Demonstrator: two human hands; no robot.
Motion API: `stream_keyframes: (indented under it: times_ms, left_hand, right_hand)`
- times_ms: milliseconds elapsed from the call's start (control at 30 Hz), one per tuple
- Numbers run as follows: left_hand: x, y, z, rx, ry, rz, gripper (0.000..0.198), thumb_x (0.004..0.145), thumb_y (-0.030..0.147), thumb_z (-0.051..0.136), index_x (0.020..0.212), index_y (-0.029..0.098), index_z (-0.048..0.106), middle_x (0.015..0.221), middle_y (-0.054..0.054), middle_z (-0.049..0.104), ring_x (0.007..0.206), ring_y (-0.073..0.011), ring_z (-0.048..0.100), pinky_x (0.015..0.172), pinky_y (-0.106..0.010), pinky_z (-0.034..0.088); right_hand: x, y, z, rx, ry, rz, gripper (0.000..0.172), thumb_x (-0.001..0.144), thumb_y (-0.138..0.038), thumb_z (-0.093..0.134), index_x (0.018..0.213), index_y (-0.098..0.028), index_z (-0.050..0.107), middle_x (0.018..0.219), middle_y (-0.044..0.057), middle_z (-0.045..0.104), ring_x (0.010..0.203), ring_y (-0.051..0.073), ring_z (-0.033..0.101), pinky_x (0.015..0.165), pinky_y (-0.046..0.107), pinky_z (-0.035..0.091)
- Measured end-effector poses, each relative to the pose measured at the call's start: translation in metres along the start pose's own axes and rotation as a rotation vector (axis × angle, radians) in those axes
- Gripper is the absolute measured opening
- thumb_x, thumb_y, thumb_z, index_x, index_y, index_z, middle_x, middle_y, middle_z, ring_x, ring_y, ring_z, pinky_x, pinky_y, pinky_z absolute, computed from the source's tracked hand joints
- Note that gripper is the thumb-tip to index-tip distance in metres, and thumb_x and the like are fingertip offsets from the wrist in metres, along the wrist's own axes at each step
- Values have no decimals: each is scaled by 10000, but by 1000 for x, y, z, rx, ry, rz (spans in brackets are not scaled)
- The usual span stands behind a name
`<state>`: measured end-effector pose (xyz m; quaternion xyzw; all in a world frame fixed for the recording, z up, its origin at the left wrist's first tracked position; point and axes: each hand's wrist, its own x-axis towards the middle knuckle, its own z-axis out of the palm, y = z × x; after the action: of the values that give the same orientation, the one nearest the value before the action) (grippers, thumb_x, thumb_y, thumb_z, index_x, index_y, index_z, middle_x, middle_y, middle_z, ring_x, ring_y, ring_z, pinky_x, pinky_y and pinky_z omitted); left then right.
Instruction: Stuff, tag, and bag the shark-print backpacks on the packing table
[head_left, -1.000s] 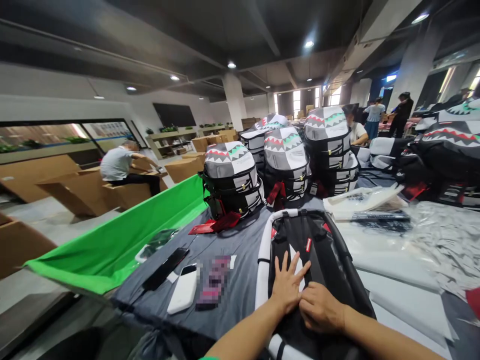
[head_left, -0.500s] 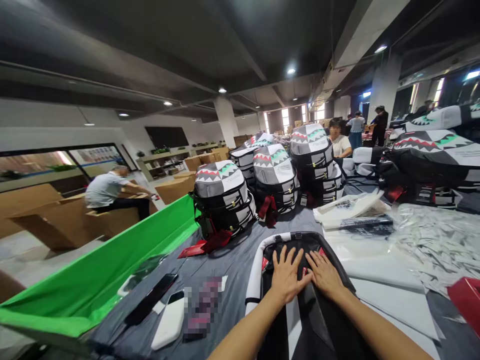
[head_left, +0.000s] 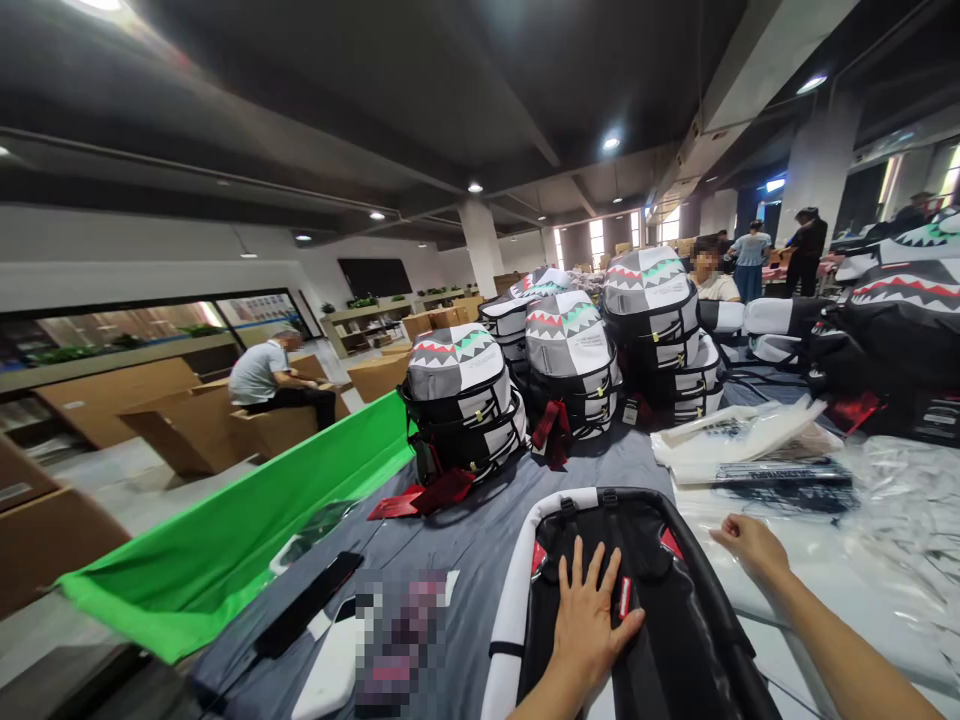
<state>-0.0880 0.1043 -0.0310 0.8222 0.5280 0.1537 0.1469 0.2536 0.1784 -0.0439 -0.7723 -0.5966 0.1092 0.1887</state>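
Observation:
A black backpack [head_left: 652, 640] with white trim lies flat on a grey cloth-covered table [head_left: 480, 530], its padded back facing up. My left hand [head_left: 589, 625] rests palm-down on that back panel with its fingers spread. My right hand [head_left: 750, 545] is off the backpack, to its right, with the fingers curled together over clear plastic sheeting [head_left: 900, 510]. Nothing shows in those fingers. Beyond the backpack stand several grey-and-black shark-mouth backpacks [head_left: 570, 350] in stacks, with red straps.
A black phone [head_left: 307, 605] and a white power bank [head_left: 330, 670] lie on the cloth, left of the backpack. Green fabric [head_left: 247, 510] hangs along the table's left edge. A seated person [head_left: 712, 275] is behind the stacks, and another [head_left: 274, 375] sits among cartons at left.
My right hand has moved off the backpack, rightward onto the plastic sheeting. My left hand stays on the back panel. The view has shifted slightly.

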Motion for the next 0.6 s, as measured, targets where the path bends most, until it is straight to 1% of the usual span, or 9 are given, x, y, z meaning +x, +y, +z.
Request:
stream_keyframes:
  times_ms: [67, 133, 200, 267, 333, 400, 500, 567, 600]
  left_hand:
    - [0, 0, 0, 23, 0, -1, 678, 972, 559, 461, 1589, 388, 239, 1684, 22, 226, 1567, -384, 41, 1239, -669, 49]
    - [0, 0, 0, 52, 3, 4, 682, 973, 547, 467, 1591, 379, 233, 1682, 14, 234, 1566, -388, 50, 1237, -669, 66]
    - [0, 0, 0, 72, 5, 15, 688, 973, 542, 474, 1593, 374, 229, 1681, 8, 240, 1564, -392, 58, 1235, -669, 77]
    - [1, -1, 2, 69, 12, 20, 691, 972, 558, 474, 1592, 382, 225, 1680, 13, 239, 1565, -390, 58, 1234, -670, 78]
    - [1, -4, 5, 62, 23, 20, 701, 965, 599, 471, 1589, 393, 226, 1679, 20, 237, 1565, -389, 60, 1233, -674, 80]
    - [3, -8, 10, 68, 41, 29, 722, 954, 644, 468, 1587, 405, 215, 1679, 29, 229, 1563, -395, 72, 1228, -679, 95]
    - [7, -21, 23, 86, 69, 72, 750, 944, 679, 464, 1585, 423, 172, 1679, 43, 207, 1557, -410, 99, 1215, -692, 133]
    - [11, -30, 32, 102, 87, 99, 763, 936, 679, 479, 1583, 419, 167, 1675, 37, 216, 1549, -428, 120, 1202, -695, 166]
    - [14, -34, 36, 112, 94, 106, 769, 931, 678, 490, 1581, 414, 173, 1672, 31, 226, 1545, -437, 130, 1196, -695, 180]
  right_hand:
    - [1, 4, 0, 14, -40, -5, 255, 879, -383, 554, 678, -229, 533, 702, 28, 640, 707, 202, 605, 599, 295, 329]
    - [2, 4, -1, 21, -65, -29, 196, 849, -369, 608, 720, -231, 556, 737, 21, 647, 743, 203, 603, 623, 293, 339]
    - [2, 1, -3, 23, -66, -56, 162, 828, -341, 658, 742, -233, 574, 801, 19, 659, 816, 203, 601, 661, 287, 351]
    - [2, -1, -4, 20, -46, -38, 169, 866, -312, 641, 734, -230, 576, 829, 21, 661, 829, 193, 592, 677, 284, 356]
    - [5, 0, -8, 19, -6, 48, 216, 953, -292, 557, 752, -216, 579, 808, 16, 652, 773, 169, 587, 677, 278, 378]
    - [11, 6, -19, 15, 63, 190, 248, 1013, -303, 506, 809, -192, 593, 793, 4, 638, 716, 146, 582, 685, 272, 425]
    - [15, 22, -47, -2, 192, 416, 252, 1042, -333, 503, 875, -177, 611, 782, -9, 626, 650, 122, 567, 656, 266, 476]
    - [14, 31, -71, -10, 266, 499, 274, 1060, -321, 461, 878, -188, 617, 743, -9, 615, 584, 117, 538, 594, 253, 458]
    - [13, 33, -83, -13, 301, 507, 293, 1069, -303, 423, 881, -190, 618, 734, -2, 612, 562, 120, 527, 565, 250, 435]
